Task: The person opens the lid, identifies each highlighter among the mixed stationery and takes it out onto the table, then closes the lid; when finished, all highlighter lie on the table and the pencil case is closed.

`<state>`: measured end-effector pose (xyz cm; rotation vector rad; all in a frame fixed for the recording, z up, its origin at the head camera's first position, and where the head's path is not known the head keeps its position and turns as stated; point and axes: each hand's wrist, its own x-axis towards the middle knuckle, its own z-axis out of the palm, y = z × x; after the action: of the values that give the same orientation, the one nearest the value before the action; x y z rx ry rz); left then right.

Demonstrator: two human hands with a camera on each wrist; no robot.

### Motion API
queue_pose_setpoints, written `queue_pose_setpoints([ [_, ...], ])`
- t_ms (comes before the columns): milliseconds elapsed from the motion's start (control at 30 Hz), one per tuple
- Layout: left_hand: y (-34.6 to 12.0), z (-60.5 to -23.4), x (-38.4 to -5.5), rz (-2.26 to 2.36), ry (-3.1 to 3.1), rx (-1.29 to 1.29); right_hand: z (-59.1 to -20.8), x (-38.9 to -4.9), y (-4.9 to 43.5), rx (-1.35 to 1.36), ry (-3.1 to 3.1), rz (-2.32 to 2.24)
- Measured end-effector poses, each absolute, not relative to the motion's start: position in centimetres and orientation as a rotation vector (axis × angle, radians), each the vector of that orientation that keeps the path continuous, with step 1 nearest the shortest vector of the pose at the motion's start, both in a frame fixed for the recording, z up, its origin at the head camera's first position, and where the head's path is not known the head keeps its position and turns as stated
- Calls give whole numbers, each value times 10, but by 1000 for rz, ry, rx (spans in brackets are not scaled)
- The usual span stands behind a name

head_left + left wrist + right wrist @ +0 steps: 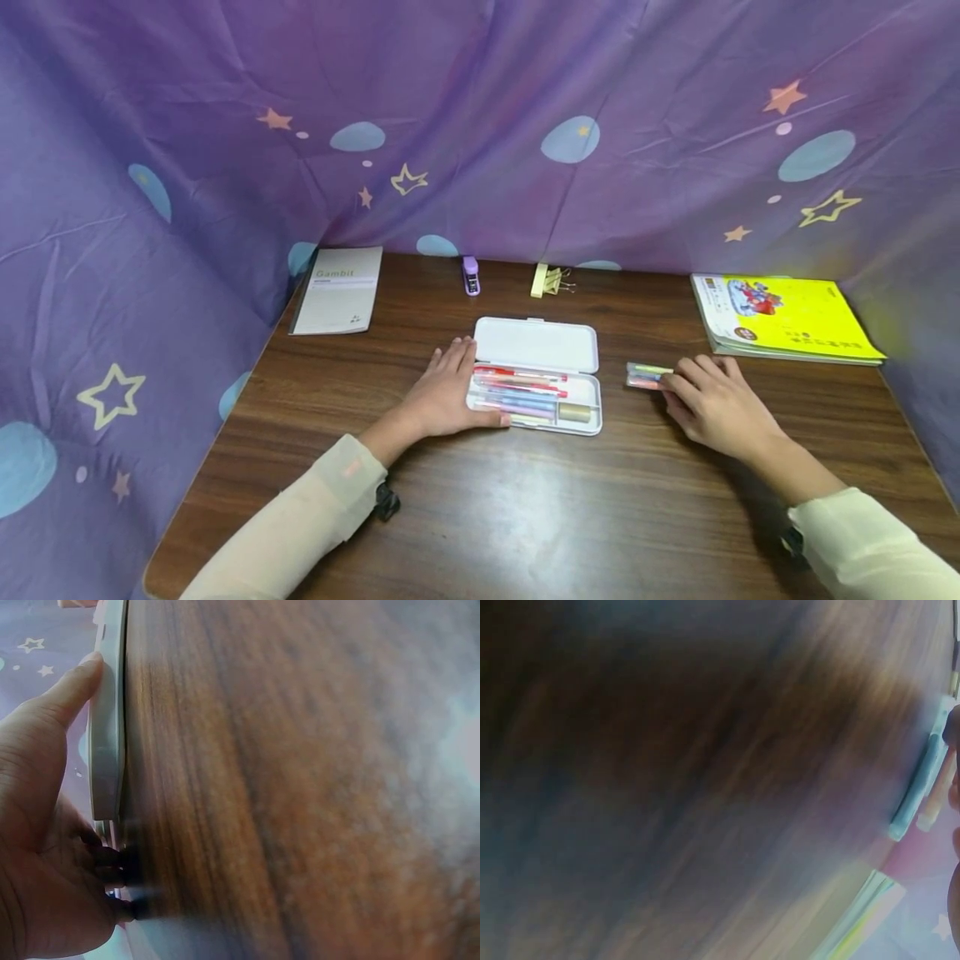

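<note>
An open white pencil case [538, 344] lies on the table with its lid folded back. In its tray are several pens [521, 387], red, blue and clear, and a small tan block [573, 412]. My left hand [444, 398] rests around the case's left end, fingers extended along the side and thumb on the front edge. In the left wrist view the thumb [79, 682] presses the case's side wall. To the right of the case, my right hand [716, 404] pinches a small bunch of coloured pens [642, 376], yellow-green and orange, low over the table.
Along the back of the wooden table [517, 517] lie a grey notebook [337, 296], a purple stapler [470, 275] and pale yellow binder clips [550, 281]. Yellow books [802, 321] are stacked at the back right. A purple curtain [480, 125] hangs behind.
</note>
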<state>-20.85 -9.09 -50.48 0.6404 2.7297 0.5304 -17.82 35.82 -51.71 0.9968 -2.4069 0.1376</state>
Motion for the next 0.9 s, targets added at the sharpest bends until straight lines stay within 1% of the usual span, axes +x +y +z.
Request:
queue_pose_setpoints([
  [400, -90, -504, -206, 537, 2738, 664, -521, -162, 376, 963, -2443, 94],
  [600, -91, -505, -206, 529, 2740, 661, -523, -159, 383, 951, -2444, 101],
  [900, -91, -505, -207, 526, 2742, 653, -520, -165, 372, 976, -2443, 110],
])
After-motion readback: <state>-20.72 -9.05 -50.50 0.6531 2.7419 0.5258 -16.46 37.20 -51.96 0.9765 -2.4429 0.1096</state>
